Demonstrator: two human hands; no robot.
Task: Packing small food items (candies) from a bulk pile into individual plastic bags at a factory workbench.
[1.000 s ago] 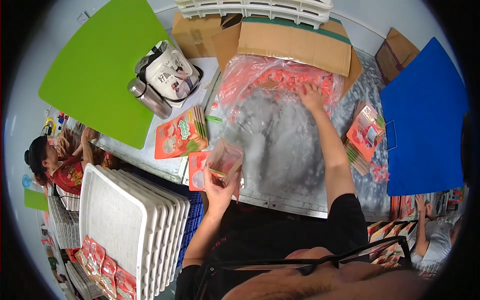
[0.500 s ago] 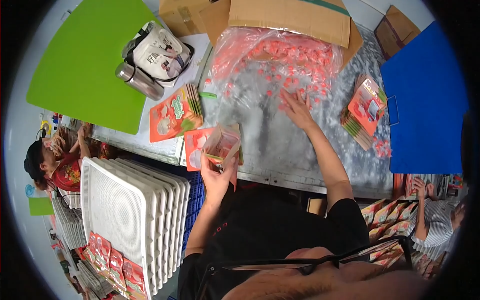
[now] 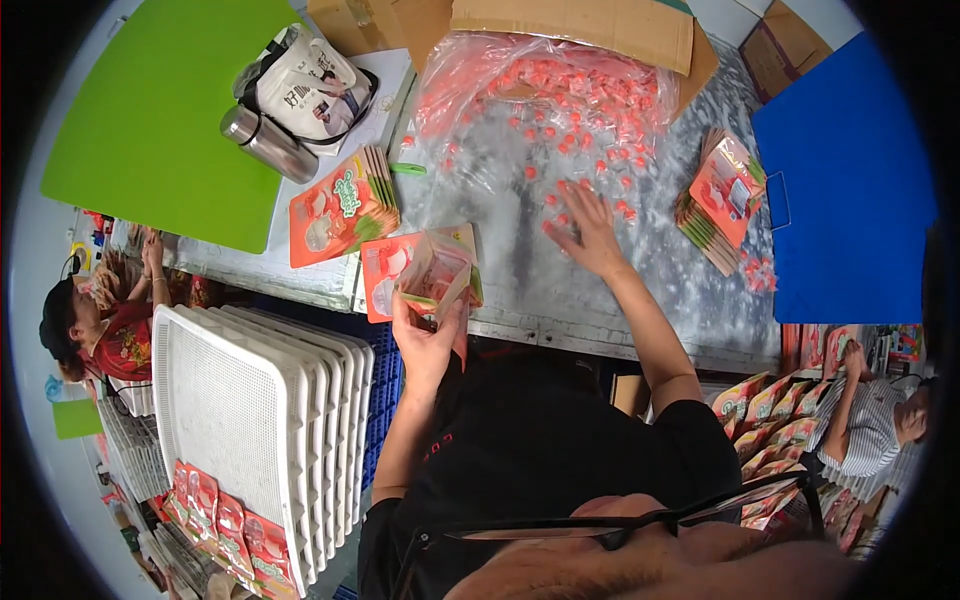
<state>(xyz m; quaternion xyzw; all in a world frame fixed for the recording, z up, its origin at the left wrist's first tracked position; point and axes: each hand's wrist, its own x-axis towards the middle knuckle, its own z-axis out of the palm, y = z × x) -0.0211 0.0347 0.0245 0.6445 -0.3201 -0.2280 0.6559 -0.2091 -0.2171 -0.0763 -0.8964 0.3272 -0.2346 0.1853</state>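
My left hand [image 3: 424, 338] grips a red and green pouch [image 3: 440, 272] by its lower part, with the pouch's mouth spread wide and facing up. Behind it, at the front edge of the metal table, lies another red pouch [image 3: 378, 282]. Over the table my right hand [image 3: 590, 235] has its fingers spread, palm down. Small red wrapped pieces [image 3: 625, 182], which look like sweets, lie scattered around its fingertips. Beyond them, many more spill from a clear plastic bag [image 3: 450, 80] in a cardboard box [image 3: 575, 30]. Whether anything lies under the palm is hidden.
Stacked pouches lie at the left [image 3: 345, 205] and right [image 3: 722, 200]. A steel flask [image 3: 270, 145] and a white bag [image 3: 310, 90] stand far left. White trays [image 3: 235, 400] are piled left of me. A blue board [image 3: 845, 190] borders the right. Other people work at both sides.
My right hand has drawn nearer to me across the table, and a few of the small red pieces lie nearer too. The left hand still holds the open pouch.
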